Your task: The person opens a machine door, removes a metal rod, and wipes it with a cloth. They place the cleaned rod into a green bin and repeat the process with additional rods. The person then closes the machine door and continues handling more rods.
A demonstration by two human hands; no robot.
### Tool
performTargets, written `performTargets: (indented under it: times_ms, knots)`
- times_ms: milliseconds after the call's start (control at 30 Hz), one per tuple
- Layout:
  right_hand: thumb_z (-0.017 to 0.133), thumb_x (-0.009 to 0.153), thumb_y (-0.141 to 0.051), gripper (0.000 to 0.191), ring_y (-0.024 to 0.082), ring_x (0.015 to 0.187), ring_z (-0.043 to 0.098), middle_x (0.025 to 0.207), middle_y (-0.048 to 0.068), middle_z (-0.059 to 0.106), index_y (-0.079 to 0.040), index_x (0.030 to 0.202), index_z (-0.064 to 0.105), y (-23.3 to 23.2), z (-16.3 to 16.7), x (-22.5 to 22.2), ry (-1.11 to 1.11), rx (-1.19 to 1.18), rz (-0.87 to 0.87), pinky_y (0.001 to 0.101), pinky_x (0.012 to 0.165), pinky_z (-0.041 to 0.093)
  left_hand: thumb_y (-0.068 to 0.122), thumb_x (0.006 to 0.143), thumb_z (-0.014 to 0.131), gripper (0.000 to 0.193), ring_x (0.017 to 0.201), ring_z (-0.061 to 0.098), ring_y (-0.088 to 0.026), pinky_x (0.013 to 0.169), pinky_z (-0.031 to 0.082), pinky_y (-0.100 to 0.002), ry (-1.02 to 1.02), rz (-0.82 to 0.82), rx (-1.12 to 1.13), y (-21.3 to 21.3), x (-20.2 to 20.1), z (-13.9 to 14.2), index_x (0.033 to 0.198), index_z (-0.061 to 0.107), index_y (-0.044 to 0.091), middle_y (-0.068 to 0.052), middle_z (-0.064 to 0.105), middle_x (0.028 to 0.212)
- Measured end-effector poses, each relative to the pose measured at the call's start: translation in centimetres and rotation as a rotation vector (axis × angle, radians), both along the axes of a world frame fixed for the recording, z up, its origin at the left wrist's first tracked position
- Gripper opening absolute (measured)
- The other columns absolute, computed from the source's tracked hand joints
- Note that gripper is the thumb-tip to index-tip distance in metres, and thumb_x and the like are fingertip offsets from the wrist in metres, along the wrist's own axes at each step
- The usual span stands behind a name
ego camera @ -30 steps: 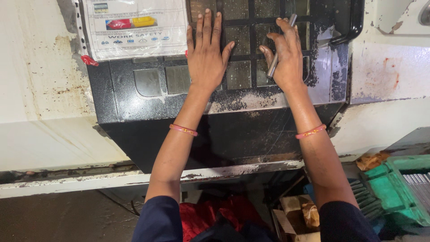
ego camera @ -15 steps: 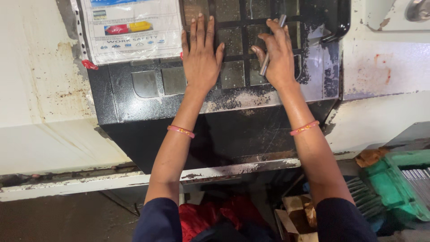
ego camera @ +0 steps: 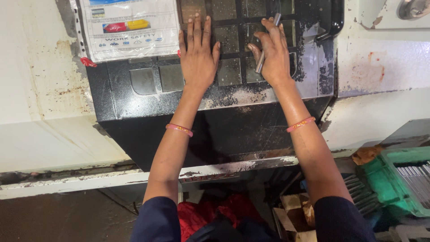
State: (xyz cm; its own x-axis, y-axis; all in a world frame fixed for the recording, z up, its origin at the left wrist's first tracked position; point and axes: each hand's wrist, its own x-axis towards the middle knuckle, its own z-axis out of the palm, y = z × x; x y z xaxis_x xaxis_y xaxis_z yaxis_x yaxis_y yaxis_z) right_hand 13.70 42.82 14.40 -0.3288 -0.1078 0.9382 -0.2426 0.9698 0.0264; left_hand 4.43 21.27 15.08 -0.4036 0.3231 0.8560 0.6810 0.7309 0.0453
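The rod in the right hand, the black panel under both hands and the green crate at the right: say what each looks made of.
Rod, held in the right hand: probably bare metal, grey with a dull sheen.
Black panel, under the flat left hand: seemingly painted sheet metal, glossy where clean, scuffed and dusty near the edge.
Green crate: likely moulded plastic, uniformly coloured and matte; it holds grey rods, apparently metal.
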Motion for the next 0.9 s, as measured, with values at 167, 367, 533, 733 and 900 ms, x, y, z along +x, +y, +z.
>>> performTargets:
  times_ms: [167, 367, 533, 733, 900]
  knots:
    - [0.084, 0.099, -0.013, 0.029, 0.04, 0.144, 0.049, 0.15, 0.017, 0.053, 0.0, 0.119, 0.069, 0.17, -0.1, -0.29, 0.007, 0.005, -0.002, 0.0507, 0.125, 0.036, 0.041, 0.108, 0.054, 0.068, 0.155, 0.027, -0.031, 0.129, 0.017, -0.051, 0.002, 0.006, 0.008, 0.08, -0.14, -0.12, 0.163, 0.027, 0.012, -0.015, 0.029, 0.167]
    - [0.083, 0.1, -0.013, 0.027, 0.041, 0.144, 0.049, 0.151, 0.016, 0.053, 0.0, 0.12, 0.07, 0.48, -0.44, -0.48, -0.001, -0.003, 0.0, 0.049, 0.124, 0.039, 0.042, 0.109, 0.052, 0.066, 0.155, 0.027, -0.03, 0.129, 0.016, -0.05, -0.006, 0.013, 0.003, 0.21, -0.28, -0.3, 0.163, 0.027, 0.013, -0.014, 0.029, 0.167]
    - [0.085, 0.1, -0.013, 0.028, 0.039, 0.144, 0.05, 0.151, 0.014, 0.052, 0.0, 0.12, 0.07, 0.66, -0.45, -0.61, 0.016, 0.027, -0.007, 0.0501, 0.125, 0.038, 0.043, 0.109, 0.052, 0.067, 0.156, 0.026, -0.029, 0.13, 0.016, -0.05, -0.001, 0.008, 0.008, 0.16, -0.16, -0.21, 0.163, 0.027, 0.014, -0.014, 0.028, 0.168]
    - [0.085, 0.099, -0.011, 0.028, 0.041, 0.145, 0.049, 0.152, 0.014, 0.052, 0.0, 0.121, 0.07, 0.66, -0.6, -0.57, 0.006, 0.013, -0.006, 0.0486, 0.125, 0.039, 0.042, 0.109, 0.053, 0.066, 0.156, 0.025, -0.029, 0.13, 0.016, -0.051, -0.015, 0.004, 0.003, 0.09, -0.14, -0.23, 0.164, 0.027, 0.013, -0.013, 0.027, 0.168]
    - [0.085, 0.101, -0.012, 0.029, 0.042, 0.146, 0.047, 0.153, 0.016, 0.052, 0.0, 0.121, 0.069, 0.83, -0.76, -0.56, 0.003, 0.014, 0.006, 0.0489, 0.124, 0.039, 0.042, 0.109, 0.054, 0.066, 0.157, 0.025, -0.029, 0.13, 0.016, -0.051, -0.001, 0.003, 0.016, 0.19, -0.29, -0.4, 0.163, 0.029, 0.013, -0.013, 0.026, 0.169]
